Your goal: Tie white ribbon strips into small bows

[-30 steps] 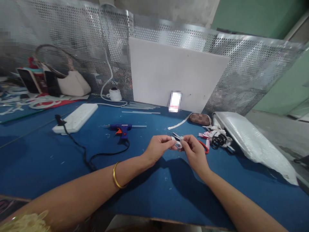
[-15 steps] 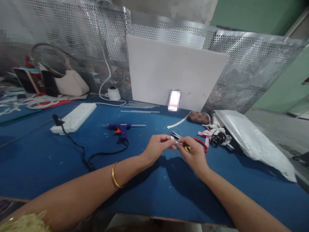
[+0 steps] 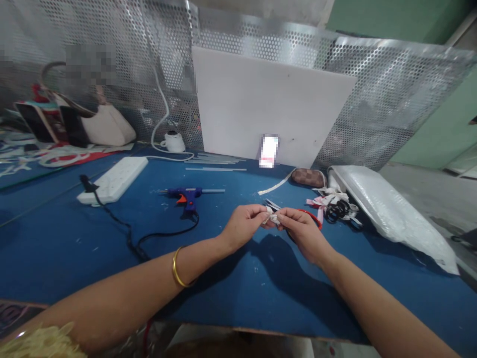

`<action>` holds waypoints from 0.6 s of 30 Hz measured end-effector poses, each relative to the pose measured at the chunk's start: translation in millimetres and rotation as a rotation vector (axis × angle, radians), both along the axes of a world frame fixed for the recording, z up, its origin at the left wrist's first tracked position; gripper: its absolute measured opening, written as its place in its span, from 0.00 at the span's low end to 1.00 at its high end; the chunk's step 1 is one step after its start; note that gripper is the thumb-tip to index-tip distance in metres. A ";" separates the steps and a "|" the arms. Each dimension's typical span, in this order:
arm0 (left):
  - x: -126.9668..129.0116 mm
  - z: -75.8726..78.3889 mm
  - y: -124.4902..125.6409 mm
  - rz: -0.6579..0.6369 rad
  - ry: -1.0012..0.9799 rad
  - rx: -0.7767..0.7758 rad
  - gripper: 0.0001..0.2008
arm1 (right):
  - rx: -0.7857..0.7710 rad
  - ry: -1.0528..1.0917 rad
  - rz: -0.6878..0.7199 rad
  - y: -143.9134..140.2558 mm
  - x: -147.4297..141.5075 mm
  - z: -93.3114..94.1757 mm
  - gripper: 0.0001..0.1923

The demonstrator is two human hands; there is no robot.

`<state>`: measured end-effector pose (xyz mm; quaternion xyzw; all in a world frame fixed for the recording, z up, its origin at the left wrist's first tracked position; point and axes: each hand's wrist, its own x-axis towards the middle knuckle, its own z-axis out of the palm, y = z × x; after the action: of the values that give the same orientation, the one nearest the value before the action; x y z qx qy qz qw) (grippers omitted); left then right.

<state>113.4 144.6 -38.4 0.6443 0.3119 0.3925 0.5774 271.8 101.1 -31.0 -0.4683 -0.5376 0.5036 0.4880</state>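
Observation:
My left hand [image 3: 244, 226] and my right hand [image 3: 302, 232] meet above the blue table [image 3: 93, 238], both pinching a small folded piece of white ribbon [image 3: 273, 216] between thumbs and fingertips. A gold bangle [image 3: 178, 268] sits on my left wrist. Red-handled scissors [image 3: 312, 216] lie on the table just behind my right hand, partly hidden by it. A blue glue gun [image 3: 188, 194] lies to the left of my hands, its black cord [image 3: 156, 236] trailing toward me.
A white power strip [image 3: 114, 180] lies at the left. A white board [image 3: 268, 112] leans on the perforated metal screen. A patterned pouch [image 3: 308, 176], ribbon scraps with black scissors [image 3: 335, 209] and a plastic-wrapped bundle [image 3: 387, 211] lie at the right. A handbag [image 3: 104, 127] stands far left.
The open ribbon loop between my fingers has been pressed into a tight bunch. My hands have drawn closer together and the view has shifted slightly.

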 end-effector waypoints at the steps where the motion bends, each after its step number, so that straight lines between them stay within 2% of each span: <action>1: 0.1 0.0 -0.4 -0.005 0.009 0.013 0.10 | -0.027 0.063 0.031 -0.1 0.4 0.3 0.07; 4: 0.5 1.0 -1.4 -0.011 0.036 0.035 0.10 | -0.054 0.130 0.036 -0.2 0.8 -0.3 0.07; 10: -1.0 3.9 -1.8 -0.104 -0.020 0.002 0.16 | -0.006 0.032 -0.053 1.7 1.4 -3.5 0.08; 13: -3.4 3.5 -1.9 -0.136 0.074 0.115 0.15 | 0.019 -0.039 -0.096 1.5 0.7 -4.2 0.09; 18: -3.6 -0.8 -1.4 -0.008 0.327 0.371 0.14 | 0.024 -0.029 -0.094 -0.7 -2.2 -4.1 0.08</action>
<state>109.8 143.1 -39.2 0.7955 0.3213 0.3314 0.3926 269.6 100.4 -35.1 -0.4941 -0.5281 0.4669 0.5089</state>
